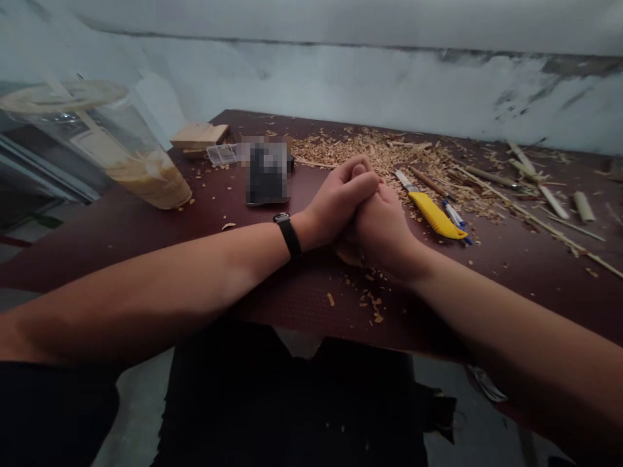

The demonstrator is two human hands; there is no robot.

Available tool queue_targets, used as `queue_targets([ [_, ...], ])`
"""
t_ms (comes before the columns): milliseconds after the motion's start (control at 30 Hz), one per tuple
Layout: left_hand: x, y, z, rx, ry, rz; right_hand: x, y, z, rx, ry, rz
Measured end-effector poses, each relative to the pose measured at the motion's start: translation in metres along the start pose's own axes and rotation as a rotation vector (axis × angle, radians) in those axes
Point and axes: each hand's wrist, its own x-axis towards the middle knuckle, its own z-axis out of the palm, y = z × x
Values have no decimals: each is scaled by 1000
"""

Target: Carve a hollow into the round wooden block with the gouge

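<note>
My left hand [341, 198] and my right hand [382, 230] are clasped together on the dark brown table [195, 259], the left fingers wrapped over the right fist. A black band sits on my left wrist. Nothing can be made out inside the clasp. A yellow utility knife [433, 211] lies just right of my hands, blade end pointing away. Beside it lie a brown pencil-like stick [428, 181] and a blue and white pen [455, 217].
Wood shavings [370, 149] are heaped behind my hands and scattered near the front edge. Bamboo sticks and strips [540, 194] lie at right. A clear plastic cup with beige drink [121, 155] stands left. Wooden blocks [199, 136], a small clear box [221, 154] and a dark blurred object [267, 172] sit behind.
</note>
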Motion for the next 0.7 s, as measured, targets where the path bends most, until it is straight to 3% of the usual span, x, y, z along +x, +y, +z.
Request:
queue_targets([
  [100,1,0,2,-58,-33,21,2,-4,-1,48,21,66],
  [267,6,-1,8,-264,-54,-226,18,-9,-4,133,43,113],
  [333,8,-3,10,-317,-35,-266,23,-10,-5,168,23,112],
  [700,9,3,3,-343,-150,-188,19,-12,1,134,154,-60],
])
